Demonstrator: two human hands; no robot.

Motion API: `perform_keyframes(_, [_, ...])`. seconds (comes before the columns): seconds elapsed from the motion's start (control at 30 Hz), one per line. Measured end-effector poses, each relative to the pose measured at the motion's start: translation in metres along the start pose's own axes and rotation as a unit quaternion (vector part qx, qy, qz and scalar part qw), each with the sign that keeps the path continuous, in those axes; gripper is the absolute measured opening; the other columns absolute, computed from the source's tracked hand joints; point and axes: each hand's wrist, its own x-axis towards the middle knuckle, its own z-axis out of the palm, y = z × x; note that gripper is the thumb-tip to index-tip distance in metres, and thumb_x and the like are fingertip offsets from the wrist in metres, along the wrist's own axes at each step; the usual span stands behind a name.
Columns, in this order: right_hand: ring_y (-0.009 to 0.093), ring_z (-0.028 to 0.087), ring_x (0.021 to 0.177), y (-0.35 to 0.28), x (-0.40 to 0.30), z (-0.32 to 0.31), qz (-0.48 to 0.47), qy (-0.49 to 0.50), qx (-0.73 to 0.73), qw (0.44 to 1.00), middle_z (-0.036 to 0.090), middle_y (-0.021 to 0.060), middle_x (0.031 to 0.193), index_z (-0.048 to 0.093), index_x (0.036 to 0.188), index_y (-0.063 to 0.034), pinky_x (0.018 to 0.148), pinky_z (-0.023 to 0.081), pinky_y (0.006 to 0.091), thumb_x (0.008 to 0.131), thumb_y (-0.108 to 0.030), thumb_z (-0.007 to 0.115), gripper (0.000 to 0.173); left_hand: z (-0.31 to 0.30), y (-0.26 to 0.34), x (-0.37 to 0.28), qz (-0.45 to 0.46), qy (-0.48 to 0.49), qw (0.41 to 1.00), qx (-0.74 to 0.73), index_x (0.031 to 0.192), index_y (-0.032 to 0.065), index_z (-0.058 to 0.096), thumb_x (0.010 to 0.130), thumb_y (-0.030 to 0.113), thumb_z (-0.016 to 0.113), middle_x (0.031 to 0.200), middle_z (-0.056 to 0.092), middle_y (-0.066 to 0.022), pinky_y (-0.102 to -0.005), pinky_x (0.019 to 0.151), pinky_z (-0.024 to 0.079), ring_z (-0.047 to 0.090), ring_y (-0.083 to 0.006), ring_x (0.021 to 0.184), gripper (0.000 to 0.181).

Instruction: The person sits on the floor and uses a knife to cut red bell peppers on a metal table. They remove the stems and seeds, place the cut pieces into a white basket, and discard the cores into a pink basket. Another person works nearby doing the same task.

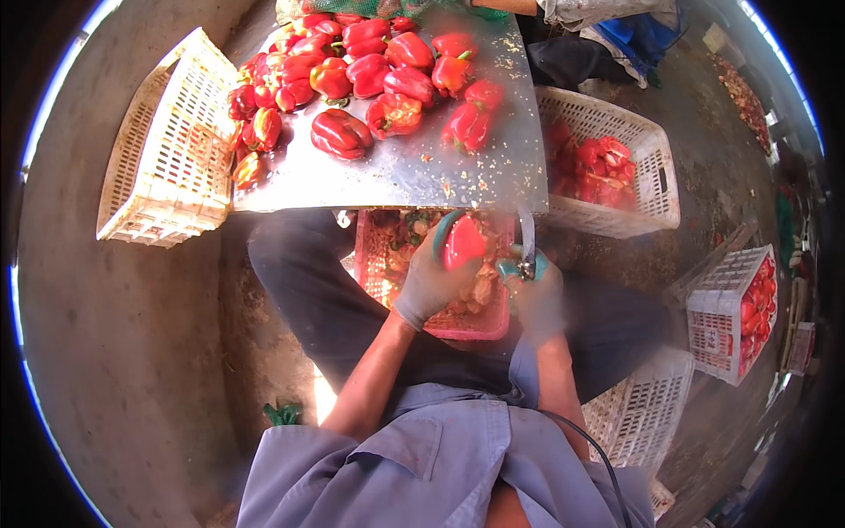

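Note:
My left hand, in a grey glove with green-coated fingertips, grips a red bell pepper; a smooth red face of it shows, and my fingers hide the rest. My right hand, gloved alike, is closed around the handle of a curved knife. The blade points up towards the table edge, apart from the pepper. Below both hands, between my legs, a pink plastic crate holds pepper cores and green stems. Red bell peppers lie heaped on the metal table ahead.
A white crate stands tilted at the table's left. On the right, another white crate contains cut red peppers. Farther right is a crate of peppers, with a white crate by my right side. Another person's sleeve shows beyond the table.

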Motion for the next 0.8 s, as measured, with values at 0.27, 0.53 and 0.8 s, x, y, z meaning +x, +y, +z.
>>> perform_keyframes(0.27, [0.009,0.058,0.055,0.0,0.005,-0.008,0.026,-0.094,0.219,0.971,0.065,0.001,0.073,0.071,0.107,-0.0018,0.05,0.044,0.0267,0.096,-0.006,0.078,0.013,0.005,0.013,-0.006,-0.106,-0.15,0.97,-0.16,0.163,0.0016,0.053,0.094,0.011,0.085,0.158,0.062,-0.0098,-0.0376,0.119,0.048,0.059,-0.018,0.142,0.077])
perform_keyframes(0.53, [0.01,0.061,0.058,-0.006,0.002,-0.015,0.063,-0.19,0.105,0.974,0.07,0.0051,0.079,0.071,0.119,0.0051,0.053,0.048,0.0277,0.092,-0.002,0.08,0.029,0.013,-0.022,-0.01,-0.232,0.045,0.934,-0.267,0.147,-0.0025,0.067,0.103,0.001,0.065,0.127,0.076,-0.0064,-0.0283,0.094,0.058,0.069,-0.0089,0.111,0.045])
perform_keyframes(0.8, [0.014,0.062,0.056,-0.029,0.03,-0.027,-0.02,-0.098,0.352,0.931,0.066,0.0045,0.077,0.069,0.112,-0.0017,0.051,0.048,0.0288,0.095,-0.009,0.078,0.021,0.013,-0.046,-0.007,-0.185,0.144,0.946,-0.224,0.146,-0.0043,0.066,0.102,-0.004,0.058,0.132,0.074,-0.0096,-0.0301,0.099,0.056,0.069,-0.0129,0.115,0.045])
